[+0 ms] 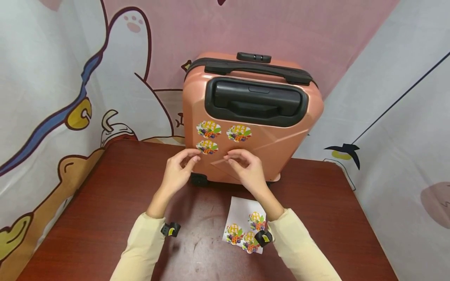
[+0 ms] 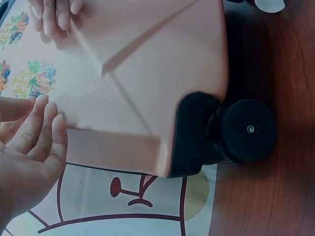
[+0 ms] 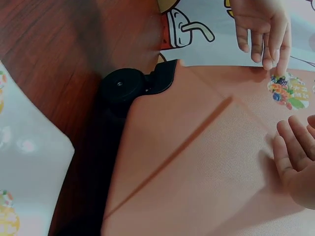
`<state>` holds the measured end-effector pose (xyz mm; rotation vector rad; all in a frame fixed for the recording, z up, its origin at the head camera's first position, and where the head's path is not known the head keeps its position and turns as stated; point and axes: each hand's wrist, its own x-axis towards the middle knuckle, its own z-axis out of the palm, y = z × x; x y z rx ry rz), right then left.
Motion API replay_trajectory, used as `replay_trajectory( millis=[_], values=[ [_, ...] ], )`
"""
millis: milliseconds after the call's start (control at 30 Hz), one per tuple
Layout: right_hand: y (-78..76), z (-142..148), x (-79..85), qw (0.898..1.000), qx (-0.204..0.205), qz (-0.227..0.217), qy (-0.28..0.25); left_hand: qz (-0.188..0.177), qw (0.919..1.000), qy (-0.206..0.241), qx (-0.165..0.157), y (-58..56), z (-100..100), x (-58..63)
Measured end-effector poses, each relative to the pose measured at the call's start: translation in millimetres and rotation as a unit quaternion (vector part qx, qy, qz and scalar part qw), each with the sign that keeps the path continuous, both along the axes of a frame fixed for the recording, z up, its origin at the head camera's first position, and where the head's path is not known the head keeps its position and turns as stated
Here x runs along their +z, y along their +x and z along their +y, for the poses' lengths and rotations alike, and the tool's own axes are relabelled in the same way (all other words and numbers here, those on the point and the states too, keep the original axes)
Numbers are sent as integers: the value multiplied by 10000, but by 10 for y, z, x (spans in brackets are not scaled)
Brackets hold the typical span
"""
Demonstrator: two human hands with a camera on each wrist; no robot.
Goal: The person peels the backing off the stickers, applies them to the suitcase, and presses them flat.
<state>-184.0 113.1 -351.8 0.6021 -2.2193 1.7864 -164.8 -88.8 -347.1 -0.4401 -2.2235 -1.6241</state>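
Note:
An orange suitcase (image 1: 270, 150) stands upright on the table, its front bearing three round fruit-print stickers. Two form an upper row, and the third sticker (image 1: 207, 147) sits below the left one. My left hand (image 1: 177, 168) is at that lower sticker, fingertips right by its edge, thumb and index finger slightly apart. To the right, my right hand (image 1: 249, 169) is close in front of the suitcase, its fingers loosely bent with nothing visible between them. In the right wrist view the lower sticker (image 3: 289, 91) lies flat on the shell under the left fingertips.
A white sticker sheet (image 1: 240, 207) with several fruit stickers lies on the brown table (image 1: 316, 218), partly beneath the right wrist. Black suitcase wheels (image 2: 248, 129) rest at the tabletop. Cartoon-printed cloth (image 1: 123, 86) hangs behind and at both sides.

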Motion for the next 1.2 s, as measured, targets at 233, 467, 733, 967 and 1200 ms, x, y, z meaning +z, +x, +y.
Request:
replay_trajectory(
  millis=[233, 467, 733, 967, 1200],
  values=[
    [29, 127, -138, 9993, -192, -294, 145, -63, 9999, -69, -133, 10, 51, -120],
    [92, 298, -355, 9927, -365, -1102, 327, -263, 9989, -174, -348, -107, 141, -613],
    [170, 565, -619, 9843, -680, -1491, 656, -552, 9946, -216, -857, -71, 272, -935],
    [271, 803, -837, 9710, -1001, -2005, 830, -736, 9886, -784, -1049, 8, 424, -1191],
    [402, 1034, -1080, 9578, -1354, -2369, 908, -1065, 9795, -992, -1391, 66, 535, -1414]
  ],
)
